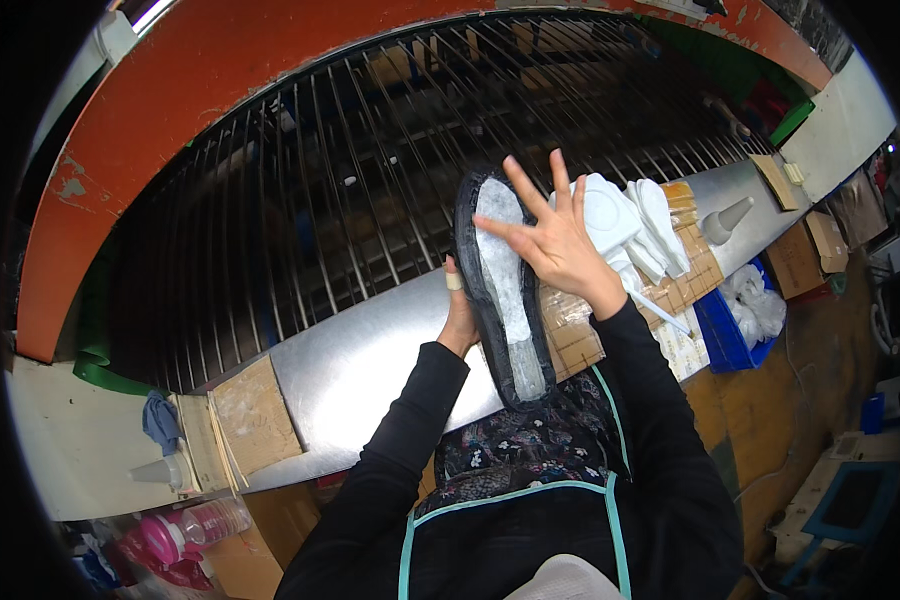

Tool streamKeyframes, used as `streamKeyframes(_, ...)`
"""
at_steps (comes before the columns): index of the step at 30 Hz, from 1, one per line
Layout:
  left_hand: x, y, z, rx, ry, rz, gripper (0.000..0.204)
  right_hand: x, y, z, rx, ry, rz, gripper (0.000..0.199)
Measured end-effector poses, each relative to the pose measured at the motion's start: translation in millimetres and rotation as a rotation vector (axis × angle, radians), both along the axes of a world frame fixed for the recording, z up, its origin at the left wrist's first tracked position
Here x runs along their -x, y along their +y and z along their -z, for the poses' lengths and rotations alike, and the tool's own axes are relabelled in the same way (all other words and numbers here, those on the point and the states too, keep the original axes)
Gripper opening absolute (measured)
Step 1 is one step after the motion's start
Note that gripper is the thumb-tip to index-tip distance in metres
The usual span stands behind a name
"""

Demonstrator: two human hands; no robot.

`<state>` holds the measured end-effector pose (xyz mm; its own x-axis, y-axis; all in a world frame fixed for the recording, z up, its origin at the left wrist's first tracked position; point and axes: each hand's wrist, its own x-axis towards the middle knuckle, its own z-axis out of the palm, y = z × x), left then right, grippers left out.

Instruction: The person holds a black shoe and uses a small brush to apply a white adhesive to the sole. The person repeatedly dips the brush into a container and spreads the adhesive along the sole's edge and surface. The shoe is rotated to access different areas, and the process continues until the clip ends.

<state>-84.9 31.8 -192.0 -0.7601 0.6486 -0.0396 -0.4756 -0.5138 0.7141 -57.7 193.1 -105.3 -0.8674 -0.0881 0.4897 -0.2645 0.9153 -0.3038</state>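
Note:
A black shoe (470,260), bottom side up with a pale grey-white filler along its middle, is held upright over the bench's edge. My left hand (459,315) grips its left side, with a tan wrap around one finger; the rest of that hand's fingers are hidden behind the shoe. Over the upper part of the shoe, my right hand (560,235) is open with fingers spread wide. One of its fingertips lies over the pale filler, though whether it presses there I cannot tell. To the right of that hand are white cloths (656,225) and a white square container (605,215).
Beyond the metal bench top (360,385) runs a rack of metal rods (340,190) under an orange frame (120,180). Cardboard (255,415) lies at left, a grey cone (730,220) at right. Below hang a blue bin (725,335) with white plastic and a pink-lidded bottle (185,530).

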Motion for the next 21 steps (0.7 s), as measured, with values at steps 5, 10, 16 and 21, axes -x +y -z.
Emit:
streamKeyframes(5, 2, -2, 2, 0.054, -0.009, 0.056, 0.102, -2, 9, -2, 0.073, -0.002, 0.063, 0.051)
streamKeyframes(10, 2, -1, -4, 0.106, 0.013, 0.001, 0.105, -30, 6, 0, -0.064, -0.020, 0.032, 0.047)
streamKeyframes(16, 2, -3, 7, 0.039, 0.021, 0.044, 0.106, -102, -9, 15, -0.207, -0.050, -0.097, 0.044)
streamKeyframes(21, 11, -8, 26, 0.013, -0.163, 0.006, 0.098, -156, -1, 27, 0.330, 0.053, -0.197, 0.055)
